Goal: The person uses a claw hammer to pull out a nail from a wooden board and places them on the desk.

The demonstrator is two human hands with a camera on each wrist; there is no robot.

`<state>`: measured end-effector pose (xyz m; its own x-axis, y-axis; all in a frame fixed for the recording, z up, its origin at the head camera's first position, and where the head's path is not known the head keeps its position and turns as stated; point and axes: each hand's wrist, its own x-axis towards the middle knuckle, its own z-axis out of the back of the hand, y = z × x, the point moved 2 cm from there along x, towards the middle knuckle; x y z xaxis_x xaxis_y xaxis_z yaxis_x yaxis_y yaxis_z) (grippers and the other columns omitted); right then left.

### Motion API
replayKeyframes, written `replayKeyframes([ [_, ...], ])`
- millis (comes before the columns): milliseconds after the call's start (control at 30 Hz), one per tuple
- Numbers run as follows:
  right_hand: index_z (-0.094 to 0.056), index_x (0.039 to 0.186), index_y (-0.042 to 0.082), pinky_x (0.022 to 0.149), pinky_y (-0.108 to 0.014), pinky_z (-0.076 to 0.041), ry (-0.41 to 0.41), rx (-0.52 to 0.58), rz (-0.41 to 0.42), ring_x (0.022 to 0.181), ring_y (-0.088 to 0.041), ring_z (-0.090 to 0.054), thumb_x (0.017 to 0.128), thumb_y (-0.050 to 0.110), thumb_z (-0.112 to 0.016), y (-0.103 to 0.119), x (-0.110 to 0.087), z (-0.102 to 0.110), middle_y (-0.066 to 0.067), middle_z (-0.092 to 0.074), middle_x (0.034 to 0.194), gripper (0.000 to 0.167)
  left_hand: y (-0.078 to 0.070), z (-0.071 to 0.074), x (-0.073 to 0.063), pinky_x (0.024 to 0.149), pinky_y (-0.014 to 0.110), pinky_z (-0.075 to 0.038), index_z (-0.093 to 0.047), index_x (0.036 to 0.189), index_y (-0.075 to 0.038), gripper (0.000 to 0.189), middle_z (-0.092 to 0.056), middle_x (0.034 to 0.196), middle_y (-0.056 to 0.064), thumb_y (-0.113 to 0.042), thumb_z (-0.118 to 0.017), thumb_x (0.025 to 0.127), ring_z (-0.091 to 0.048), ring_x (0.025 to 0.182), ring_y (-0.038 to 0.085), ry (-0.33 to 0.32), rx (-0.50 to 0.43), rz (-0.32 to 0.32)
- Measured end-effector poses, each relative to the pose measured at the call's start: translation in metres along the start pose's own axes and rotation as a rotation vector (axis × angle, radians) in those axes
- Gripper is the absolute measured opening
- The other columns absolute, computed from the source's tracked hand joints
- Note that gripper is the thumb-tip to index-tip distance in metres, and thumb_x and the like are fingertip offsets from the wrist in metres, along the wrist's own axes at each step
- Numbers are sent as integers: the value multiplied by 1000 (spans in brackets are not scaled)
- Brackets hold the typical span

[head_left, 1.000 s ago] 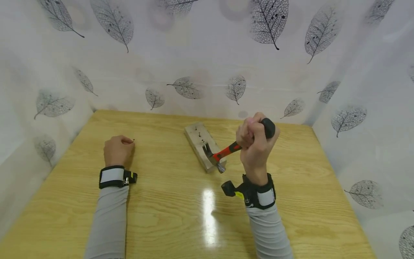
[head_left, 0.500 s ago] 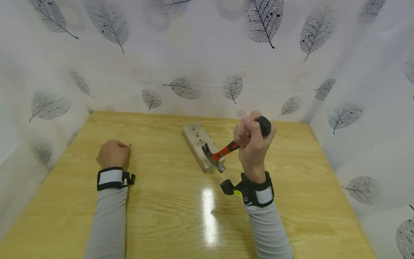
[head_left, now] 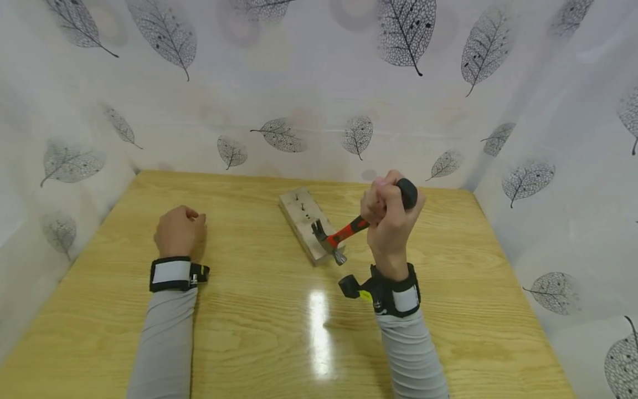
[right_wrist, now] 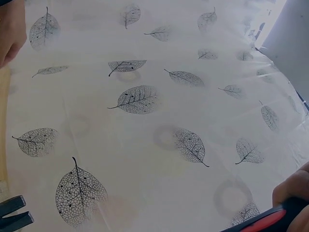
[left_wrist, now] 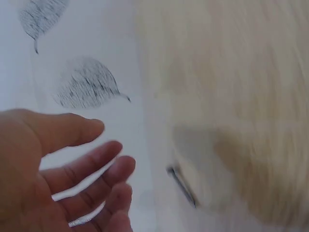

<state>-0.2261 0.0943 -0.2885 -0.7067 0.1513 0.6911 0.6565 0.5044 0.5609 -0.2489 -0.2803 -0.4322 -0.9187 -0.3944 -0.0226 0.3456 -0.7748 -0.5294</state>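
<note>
In the head view my left hand (head_left: 179, 231) is over the left part of the wooden table. The left wrist view shows its thumb and fingers loosely bent and apart, with nothing between them. A nail (left_wrist: 182, 187) shows against the table past those fingertips. My right hand (head_left: 394, 221) grips a claw hammer (head_left: 348, 231) by its black and red handle. The hammer's head overlaps the near part of a wooden block (head_left: 301, 220), claw pointing away. Two nails (head_left: 302, 207) stand up from the block's far half, with small dark marks nearer the hammer.
The table (head_left: 249, 321) reaches back to a pale curtain (head_left: 309, 83) printed with dark leaves, which also hangs at both sides. Each wrist wears a black strap with a small camera (head_left: 350, 286).
My left hand pinched a small nail at its fingertips earlier; its fingers have since parted from it, and the hand has shifted slightly. The right hand and hammer stay nearly still.
</note>
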Motion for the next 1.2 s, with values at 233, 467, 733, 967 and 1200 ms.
replayKeyframes([
  [233,-42,62,9,32,-21,-14,-13,-30,6,34,-8,-18,88,-1,-44,-5,0,3,2,-25,46,29,-50,-28,-9,94,56,-50,-64,131,-1,38,-62,133,21,-28,-54,105,-59,117,40,185,-121,-404],
  [467,-37,60,8,31,-21,-14,-46,-60,50,34,-7,-19,88,1,-46,-8,-1,3,2,-26,46,31,-96,-64,-32,120,53,-31,-47,151,-6,50,-44,157,14,-24,-56,104,-40,145,37,345,-91,-628],
  [733,-29,59,2,33,-18,-16,-20,-68,195,35,-5,-19,91,5,-50,-14,-1,-3,1,-25,46,39,-112,-79,-47,121,51,-30,-45,150,0,52,-39,160,13,-14,-58,101,-41,145,37,409,-37,-735],
  [967,-31,61,-1,33,-22,-16,-11,-141,136,36,-7,-23,90,9,-52,-33,5,-13,1,-28,47,37,-112,-77,-46,121,47,-31,-45,150,0,54,-38,160,12,-9,-59,99,-42,145,35,406,-33,-727],
  [1200,-39,65,7,34,-23,-17,15,-180,59,38,-7,-24,95,12,-54,-56,12,-18,6,-31,50,34,-113,-80,-52,120,45,-31,-42,151,-1,55,-34,161,10,-10,-58,100,-40,145,33,430,-38,-710],
])
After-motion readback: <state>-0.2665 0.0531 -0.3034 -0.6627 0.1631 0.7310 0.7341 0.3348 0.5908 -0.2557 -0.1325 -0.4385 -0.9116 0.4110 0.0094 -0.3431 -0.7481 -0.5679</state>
